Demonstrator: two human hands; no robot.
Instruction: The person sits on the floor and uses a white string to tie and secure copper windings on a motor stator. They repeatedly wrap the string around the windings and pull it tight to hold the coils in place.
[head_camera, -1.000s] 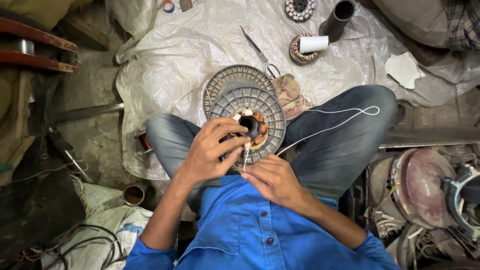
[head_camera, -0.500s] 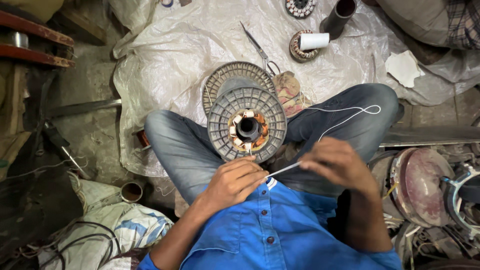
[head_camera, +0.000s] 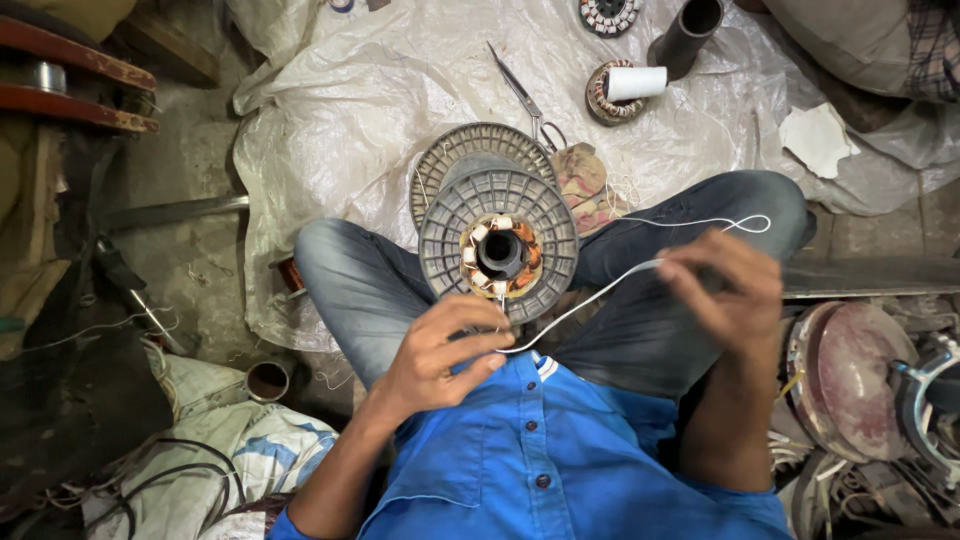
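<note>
Floor covered by a white plastic sheet (head_camera: 400, 90)

On the sheet lie scissors (head_camera: 522, 95) near its middle, a wound stator with a white thread spool (head_camera: 622, 88) and a dark tube (head_camera: 688, 30) toward the far edge, and a white scrap (head_camera: 818, 138) at the right. A small metal cup (head_camera: 267, 381) stands on the bare floor (head_camera: 190, 260) off the sheet's near left corner.

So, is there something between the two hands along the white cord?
Nothing visible. The white cord runs free from the left hand to the right hand, crossing only above the jeans.
</note>
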